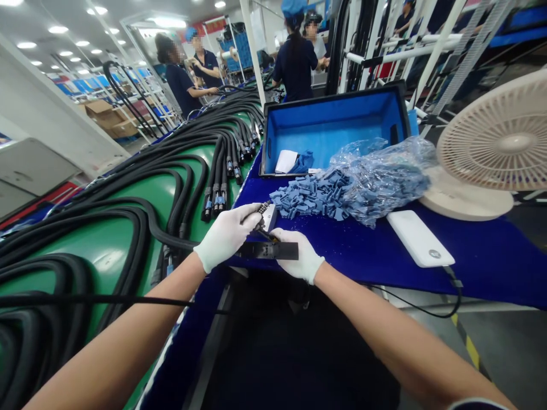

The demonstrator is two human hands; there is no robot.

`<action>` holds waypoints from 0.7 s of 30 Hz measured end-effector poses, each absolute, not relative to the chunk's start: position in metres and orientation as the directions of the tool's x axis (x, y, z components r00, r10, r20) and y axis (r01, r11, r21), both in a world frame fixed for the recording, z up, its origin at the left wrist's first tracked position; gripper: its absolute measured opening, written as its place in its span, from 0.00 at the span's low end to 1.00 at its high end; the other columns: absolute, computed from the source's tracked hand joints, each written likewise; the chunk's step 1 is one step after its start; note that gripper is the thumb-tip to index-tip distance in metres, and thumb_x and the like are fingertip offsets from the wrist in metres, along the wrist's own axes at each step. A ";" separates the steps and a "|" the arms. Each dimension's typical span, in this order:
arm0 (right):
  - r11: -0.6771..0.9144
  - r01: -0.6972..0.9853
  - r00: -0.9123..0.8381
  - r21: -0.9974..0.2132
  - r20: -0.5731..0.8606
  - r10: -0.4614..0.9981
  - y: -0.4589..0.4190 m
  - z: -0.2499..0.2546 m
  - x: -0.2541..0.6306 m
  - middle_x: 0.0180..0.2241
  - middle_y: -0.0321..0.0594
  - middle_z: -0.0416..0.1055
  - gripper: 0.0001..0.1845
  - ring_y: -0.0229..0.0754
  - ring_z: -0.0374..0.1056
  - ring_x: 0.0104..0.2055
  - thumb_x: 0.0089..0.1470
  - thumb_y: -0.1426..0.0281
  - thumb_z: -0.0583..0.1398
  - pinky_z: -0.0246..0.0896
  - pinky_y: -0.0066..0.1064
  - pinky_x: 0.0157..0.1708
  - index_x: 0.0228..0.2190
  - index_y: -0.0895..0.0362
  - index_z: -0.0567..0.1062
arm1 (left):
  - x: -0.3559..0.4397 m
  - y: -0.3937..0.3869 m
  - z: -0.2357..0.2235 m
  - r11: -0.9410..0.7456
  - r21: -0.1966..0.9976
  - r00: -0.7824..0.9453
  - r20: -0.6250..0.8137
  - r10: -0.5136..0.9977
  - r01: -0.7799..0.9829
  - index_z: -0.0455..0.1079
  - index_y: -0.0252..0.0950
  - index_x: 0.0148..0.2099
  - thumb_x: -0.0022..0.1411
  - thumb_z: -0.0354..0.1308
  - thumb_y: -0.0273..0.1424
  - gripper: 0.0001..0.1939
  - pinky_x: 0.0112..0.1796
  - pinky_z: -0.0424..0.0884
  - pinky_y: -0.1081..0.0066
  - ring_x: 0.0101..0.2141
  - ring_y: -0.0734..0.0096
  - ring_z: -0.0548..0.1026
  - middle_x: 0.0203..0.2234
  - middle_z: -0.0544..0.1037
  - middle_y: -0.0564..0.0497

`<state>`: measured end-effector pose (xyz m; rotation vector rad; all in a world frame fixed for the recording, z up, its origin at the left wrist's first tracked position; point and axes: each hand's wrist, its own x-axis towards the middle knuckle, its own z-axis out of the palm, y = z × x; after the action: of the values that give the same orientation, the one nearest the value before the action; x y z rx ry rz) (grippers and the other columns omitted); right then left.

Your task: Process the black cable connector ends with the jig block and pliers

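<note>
My left hand (226, 233), in a white glove, is closed with thumb and fingertips around a small dark connector piece (264, 208) with a grid-like face. My right hand (301, 256), also gloved in white, is closed at the black cable end (269, 250), a flat dark part lying across in front of its palm. Thin wires seem to run between the two pieces; the fingers partly hide them. A thick black cable (171, 242) leads from the left toward my left wrist. Just beyond the hands lies a pile of small blue plastic clips (316, 193).
A blue bin (333, 128) with a black rim stands behind the clips, beside a clear plastic bag (380, 176). To the right are a white power bank (421, 238) and a beige fan (513, 142). Black cables cover the green table (128, 239). Several people stand farther back.
</note>
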<state>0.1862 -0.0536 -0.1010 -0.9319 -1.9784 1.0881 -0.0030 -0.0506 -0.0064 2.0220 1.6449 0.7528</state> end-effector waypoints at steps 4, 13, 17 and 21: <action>0.534 0.341 -0.599 -0.773 0.259 0.758 -0.052 -0.095 0.212 0.44 0.46 0.78 0.19 0.51 0.73 0.48 0.52 0.77 0.60 0.66 0.42 0.51 0.47 0.57 0.76 | -0.005 -0.050 -0.010 -0.117 0.813 0.073 0.092 0.993 0.570 0.75 0.34 0.58 0.64 0.61 0.43 0.25 0.54 0.72 0.62 0.52 0.55 0.78 0.52 0.81 0.45; 0.402 0.231 -0.452 -0.886 0.269 0.851 -0.062 -0.086 0.231 0.54 0.45 0.73 0.32 0.49 0.70 0.54 0.50 0.69 0.68 0.64 0.42 0.56 0.57 0.54 0.71 | 0.000 -0.063 -0.004 -0.234 0.807 0.209 0.140 0.968 0.542 0.75 0.39 0.60 0.65 0.62 0.37 0.22 0.55 0.71 0.60 0.52 0.55 0.77 0.53 0.80 0.47; 0.295 0.094 -0.353 -0.951 0.245 0.903 -0.071 -0.080 0.222 0.45 0.40 0.76 0.20 0.45 0.73 0.46 0.51 0.71 0.67 0.67 0.38 0.50 0.47 0.56 0.75 | 0.000 -0.070 -0.009 -0.499 0.648 0.485 0.221 0.846 0.575 0.79 0.40 0.52 0.64 0.63 0.31 0.14 0.52 0.72 0.63 0.49 0.60 0.78 0.46 0.81 0.47; 0.300 0.009 -0.381 -0.954 0.274 0.883 -0.071 -0.077 0.216 0.49 0.41 0.75 0.33 0.45 0.73 0.49 0.46 0.74 0.70 0.67 0.37 0.52 0.54 0.55 0.71 | -0.003 -0.073 -0.013 -0.561 0.591 0.469 0.321 0.822 0.579 0.77 0.39 0.53 0.65 0.62 0.28 0.15 0.52 0.73 0.62 0.49 0.61 0.77 0.47 0.79 0.46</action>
<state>0.2162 -0.0715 -0.0769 -0.8231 -1.6631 1.2126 -0.0030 -0.0735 -0.0127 2.3201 1.1737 0.8274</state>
